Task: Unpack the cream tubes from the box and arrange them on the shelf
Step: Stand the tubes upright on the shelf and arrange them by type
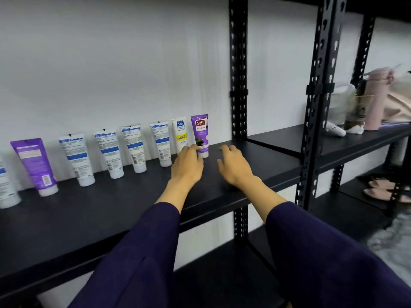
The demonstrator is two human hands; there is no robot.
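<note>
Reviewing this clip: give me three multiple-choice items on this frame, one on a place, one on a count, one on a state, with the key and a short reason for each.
1. Where does the purple Safi tube stand?
A. right end of the row
B. middle of the row
C. lower shelf

2. How many purple tubes stand on the shelf?
A. one
B. two
C. four

3. What is the right hand doing?
A. gripping a tube
B. holding a box
C. holding nothing

Key: 1 A, no tube stands to its right. 2 B, the other purple tube is near the left end. 3 C, its fingers are relaxed over bare shelf.
</note>
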